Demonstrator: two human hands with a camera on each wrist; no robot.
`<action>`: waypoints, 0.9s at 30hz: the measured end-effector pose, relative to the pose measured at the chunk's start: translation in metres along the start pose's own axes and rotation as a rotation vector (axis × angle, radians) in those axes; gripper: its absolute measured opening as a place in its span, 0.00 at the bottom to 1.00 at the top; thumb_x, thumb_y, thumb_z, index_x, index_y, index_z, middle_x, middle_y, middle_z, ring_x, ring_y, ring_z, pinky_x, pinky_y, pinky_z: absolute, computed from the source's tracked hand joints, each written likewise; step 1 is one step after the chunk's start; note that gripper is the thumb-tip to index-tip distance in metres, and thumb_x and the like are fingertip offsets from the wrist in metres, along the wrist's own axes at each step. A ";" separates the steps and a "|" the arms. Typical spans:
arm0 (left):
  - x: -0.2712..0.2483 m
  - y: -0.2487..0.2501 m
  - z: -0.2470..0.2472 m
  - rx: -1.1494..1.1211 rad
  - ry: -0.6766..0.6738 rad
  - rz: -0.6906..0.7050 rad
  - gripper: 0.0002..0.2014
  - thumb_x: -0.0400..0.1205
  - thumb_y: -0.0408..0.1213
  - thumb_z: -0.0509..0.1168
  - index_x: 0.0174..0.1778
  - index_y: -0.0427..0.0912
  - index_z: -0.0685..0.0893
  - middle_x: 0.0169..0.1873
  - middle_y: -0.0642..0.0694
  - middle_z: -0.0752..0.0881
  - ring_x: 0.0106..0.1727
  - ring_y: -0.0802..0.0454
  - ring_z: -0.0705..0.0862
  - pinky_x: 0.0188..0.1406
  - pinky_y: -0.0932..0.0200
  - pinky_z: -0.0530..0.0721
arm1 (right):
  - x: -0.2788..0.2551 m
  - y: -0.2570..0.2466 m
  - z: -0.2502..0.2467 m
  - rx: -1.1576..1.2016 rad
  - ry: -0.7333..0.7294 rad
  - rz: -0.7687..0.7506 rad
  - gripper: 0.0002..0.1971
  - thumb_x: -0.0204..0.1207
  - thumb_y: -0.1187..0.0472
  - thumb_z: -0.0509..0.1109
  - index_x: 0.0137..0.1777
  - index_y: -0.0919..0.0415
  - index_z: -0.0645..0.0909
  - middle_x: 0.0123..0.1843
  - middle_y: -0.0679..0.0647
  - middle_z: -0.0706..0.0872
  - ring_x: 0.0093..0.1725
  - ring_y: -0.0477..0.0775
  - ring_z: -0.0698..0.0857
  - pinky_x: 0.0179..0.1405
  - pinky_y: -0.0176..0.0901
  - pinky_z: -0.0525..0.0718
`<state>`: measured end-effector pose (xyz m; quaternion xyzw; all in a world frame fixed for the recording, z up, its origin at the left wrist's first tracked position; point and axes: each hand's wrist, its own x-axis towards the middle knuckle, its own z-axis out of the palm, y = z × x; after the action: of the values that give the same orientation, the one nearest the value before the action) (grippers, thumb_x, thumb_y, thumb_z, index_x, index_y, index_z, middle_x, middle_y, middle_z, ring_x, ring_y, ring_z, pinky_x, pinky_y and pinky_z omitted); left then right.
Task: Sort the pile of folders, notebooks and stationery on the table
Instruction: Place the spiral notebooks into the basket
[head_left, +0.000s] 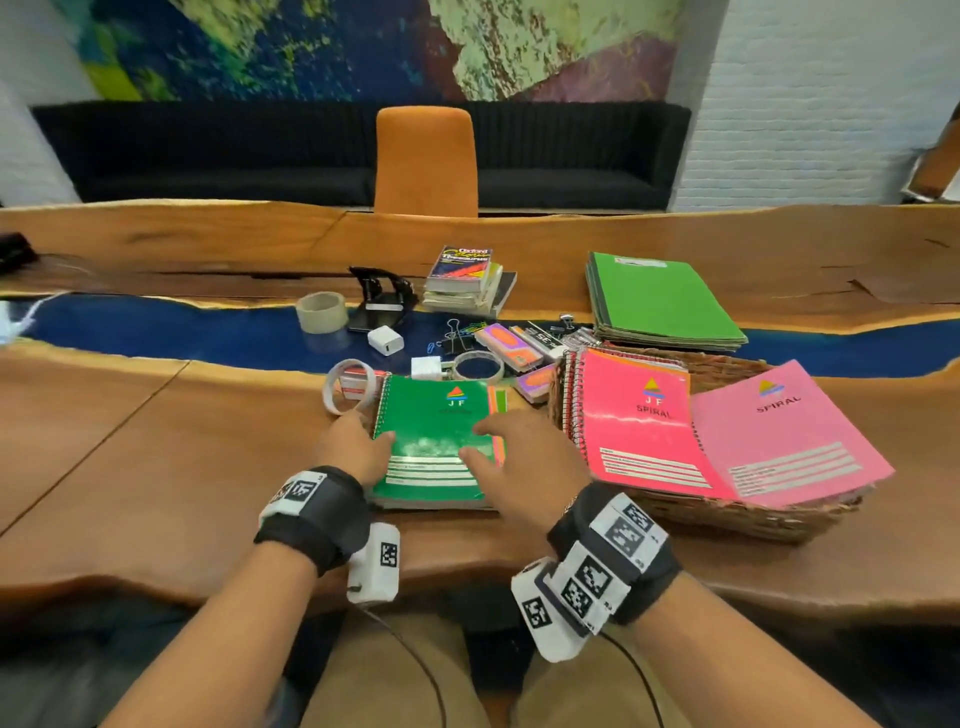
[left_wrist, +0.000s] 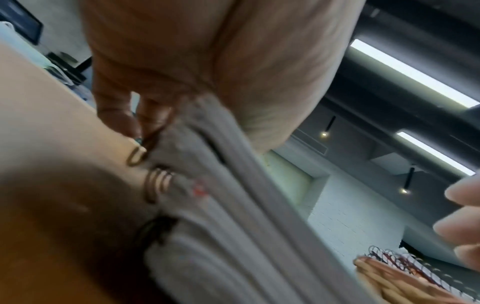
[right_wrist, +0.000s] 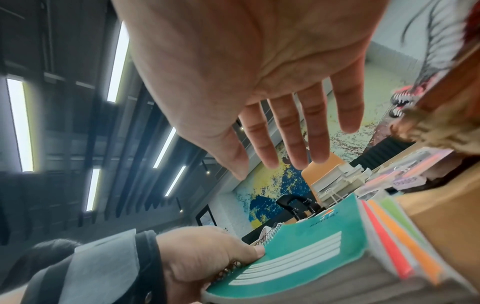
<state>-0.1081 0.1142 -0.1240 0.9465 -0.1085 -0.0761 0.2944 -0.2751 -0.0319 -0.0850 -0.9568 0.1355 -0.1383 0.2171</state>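
Note:
A green spiral notebook (head_left: 436, 431) tops a small stack of notebooks near the table's front edge. My left hand (head_left: 363, 441) grips the stack at its spiral side, thumb on the cover; the right wrist view shows this left hand (right_wrist: 207, 253) on the green notebook (right_wrist: 311, 246). The left wrist view shows my left hand (left_wrist: 122, 115) curled at the wire rings beside the stack's grey page edges (left_wrist: 221, 226). My right hand (head_left: 519, 457) is over the cover's right half with fingers straight and spread; its palm (right_wrist: 285, 133) holds nothing.
A wicker basket (head_left: 727, 514) at the right holds pink spiral notebooks (head_left: 644, 431). Behind lie green folders (head_left: 665, 301), a pile of books (head_left: 462, 280), a tape roll (head_left: 322, 312), a black stand (head_left: 382, 296), white chargers (head_left: 385, 340), clips and erasers (head_left: 506, 340). An orange chair (head_left: 426, 161) stands beyond the table.

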 end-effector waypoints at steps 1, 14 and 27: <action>0.000 -0.003 -0.001 0.015 0.008 -0.002 0.14 0.84 0.44 0.66 0.62 0.42 0.84 0.59 0.43 0.88 0.58 0.41 0.85 0.57 0.53 0.82 | 0.001 -0.004 0.001 0.001 -0.013 -0.001 0.22 0.81 0.41 0.64 0.70 0.50 0.81 0.68 0.48 0.83 0.70 0.52 0.78 0.72 0.51 0.75; -0.023 0.024 -0.037 -0.681 0.315 0.329 0.03 0.89 0.37 0.58 0.57 0.44 0.73 0.41 0.46 0.83 0.37 0.53 0.81 0.34 0.62 0.77 | 0.008 -0.005 -0.003 0.272 0.036 0.044 0.26 0.81 0.43 0.67 0.76 0.50 0.72 0.70 0.47 0.82 0.68 0.50 0.79 0.66 0.47 0.78; -0.055 0.095 0.029 -0.665 -0.149 0.561 0.25 0.90 0.32 0.56 0.81 0.57 0.61 0.63 0.76 0.76 0.61 0.81 0.77 0.55 0.84 0.72 | -0.017 0.046 -0.059 0.716 0.178 0.318 0.27 0.79 0.74 0.64 0.71 0.46 0.71 0.57 0.32 0.75 0.41 0.53 0.89 0.33 0.53 0.91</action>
<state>-0.1828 0.0359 -0.0884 0.7260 -0.3518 -0.0923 0.5837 -0.3186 -0.0886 -0.0584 -0.7720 0.2435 -0.2236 0.5429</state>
